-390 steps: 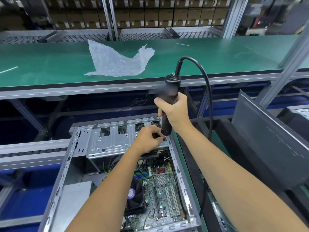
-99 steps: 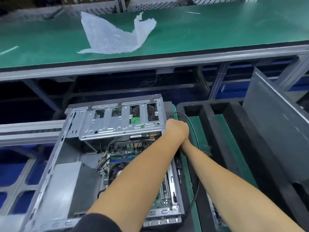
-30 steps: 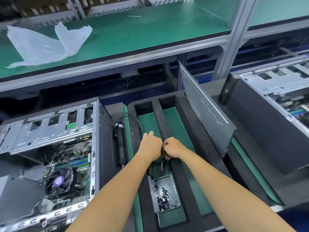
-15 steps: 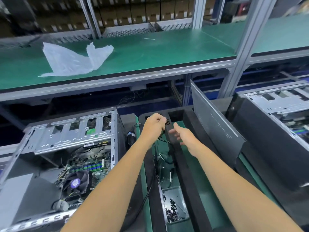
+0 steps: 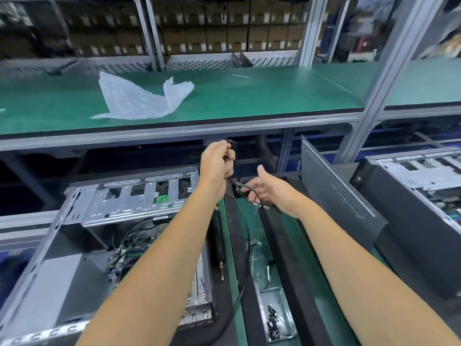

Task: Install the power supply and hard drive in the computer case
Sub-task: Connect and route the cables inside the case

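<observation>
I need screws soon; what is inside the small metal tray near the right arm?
The metal tray holds a small pile of dark screws. Their type is too blurred to tell.

Left hand (image 5: 216, 163) raised, fingers curled; right hand (image 5: 272, 189) spread, palm-up.

Bright even light, blurred edges

Our left forearm covers much of the motherboard (image 5: 124, 255) inside the computer case (image 5: 82, 208), whose near corner the frame's edge cuts off. The small parts in the metal tray (image 5: 287, 313) are too small to identify. The boxes (image 5: 224, 33) behind are blurred.
</observation>
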`<state>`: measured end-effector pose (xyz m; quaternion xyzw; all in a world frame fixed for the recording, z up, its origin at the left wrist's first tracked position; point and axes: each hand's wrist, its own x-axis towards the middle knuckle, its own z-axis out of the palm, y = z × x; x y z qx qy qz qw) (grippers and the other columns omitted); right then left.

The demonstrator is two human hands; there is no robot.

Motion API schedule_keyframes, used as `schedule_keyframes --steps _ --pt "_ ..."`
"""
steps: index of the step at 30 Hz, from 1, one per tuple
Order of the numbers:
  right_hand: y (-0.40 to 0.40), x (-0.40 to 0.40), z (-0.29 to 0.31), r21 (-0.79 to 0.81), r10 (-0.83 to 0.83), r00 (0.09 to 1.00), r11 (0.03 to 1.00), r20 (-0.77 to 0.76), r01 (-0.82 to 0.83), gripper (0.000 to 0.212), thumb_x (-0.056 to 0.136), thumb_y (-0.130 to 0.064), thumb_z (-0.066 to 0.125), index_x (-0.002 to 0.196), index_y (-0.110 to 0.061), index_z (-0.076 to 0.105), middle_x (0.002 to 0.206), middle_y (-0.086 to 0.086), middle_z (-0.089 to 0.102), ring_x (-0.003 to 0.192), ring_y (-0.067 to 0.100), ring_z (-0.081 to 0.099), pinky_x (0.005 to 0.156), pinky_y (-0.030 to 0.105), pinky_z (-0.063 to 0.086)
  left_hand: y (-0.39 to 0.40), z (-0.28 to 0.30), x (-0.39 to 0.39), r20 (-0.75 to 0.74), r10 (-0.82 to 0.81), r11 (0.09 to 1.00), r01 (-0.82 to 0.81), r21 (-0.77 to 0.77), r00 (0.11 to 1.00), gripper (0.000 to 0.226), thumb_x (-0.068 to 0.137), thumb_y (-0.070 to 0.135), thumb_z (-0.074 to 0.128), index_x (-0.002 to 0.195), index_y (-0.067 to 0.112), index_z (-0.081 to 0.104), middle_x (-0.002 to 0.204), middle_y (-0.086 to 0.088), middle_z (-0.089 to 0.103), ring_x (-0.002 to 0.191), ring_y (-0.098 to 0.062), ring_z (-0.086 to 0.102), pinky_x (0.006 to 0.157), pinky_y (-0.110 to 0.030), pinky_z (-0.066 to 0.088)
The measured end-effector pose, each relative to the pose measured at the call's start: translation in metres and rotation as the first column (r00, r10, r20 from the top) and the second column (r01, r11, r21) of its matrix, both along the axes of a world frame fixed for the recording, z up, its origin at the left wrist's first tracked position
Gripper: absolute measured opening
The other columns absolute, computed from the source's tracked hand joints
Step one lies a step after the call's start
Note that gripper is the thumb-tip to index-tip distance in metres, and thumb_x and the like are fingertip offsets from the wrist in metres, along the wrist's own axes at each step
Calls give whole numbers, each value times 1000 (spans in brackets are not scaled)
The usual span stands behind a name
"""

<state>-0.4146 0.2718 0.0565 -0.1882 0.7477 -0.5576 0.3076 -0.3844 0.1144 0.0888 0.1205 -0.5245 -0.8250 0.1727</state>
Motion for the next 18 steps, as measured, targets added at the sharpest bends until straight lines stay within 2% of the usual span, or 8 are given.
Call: schedule_keyframes --steps 2,4,7,9,12,16,18 --pt "-11 3 12 17 68 997 998 -43 -67 65 102 -55 26 111 -6 68 84 10 61 83 24 50 76 33 39 -14 5 3 -5 47 998 -47 32 999 24 102 17 38 82 12 49 59 2 52 34 -7 21 37 -20 17" --pt "-25 8 23 50 176 976 984 -129 -171 45 100 -51 43 106 -14 69 81 5 64 84 23 52 70 31 39 -29 8 7 6 109 993 -109 39 994 25 102 18 38 81 13 50 61 0 50 34 -6 22 37 -20 17" --pt "-53 20 36 85 338 912 941 -232 -327 31 93 -39 61 110 -14 66 74 -2 65 71 10 55 59 18 39 -55 9 16 42 210 978 -211 -3 977 23 100 20 40 81 13 51 62 1 48 35 -7 26 37 -20 21" --pt "-80 30 42 74 353 889 935 -290 -347 21 98 -24 59 111 -9 66 70 -2 64 69 7 57 64 19 44 -74 9 24 62 273 962 -272 -16 960 23 99 24 44 83 12 53 60 1 49 36 -6 31 36 -19 24" --pt "-122 51 45 19 363 876 926 -316 -377 28 104 -19 47 111 2 64 75 1 68 75 8 59 75 28 47 -107 11 41 67 333 943 -329 -59 941 21 97 30 49 87 11 54 60 -1 55 41 -9 40 36 -20 29" --pt "-168 81 36 -82 419 897 898 -143 -433 28 108 -22 37 111 -7 60 83 10 71 68 1 62 66 25 51 -153 10 70 59 316 943 -307 -126 947 12 92 23 58 88 12 55 68 -5 56 42 -9 43 37 -20 31" --pt "-189 95 27 -60 434 898 897 -78 -439 34 108 -26 34 121 -2 56 97 14 71 77 8 65 82 30 50 -172 8 85 76 307 938 -288 -193 949 14 91 27 62 87 14 57 68 -4 59 42 -9 45 37 -19 32"
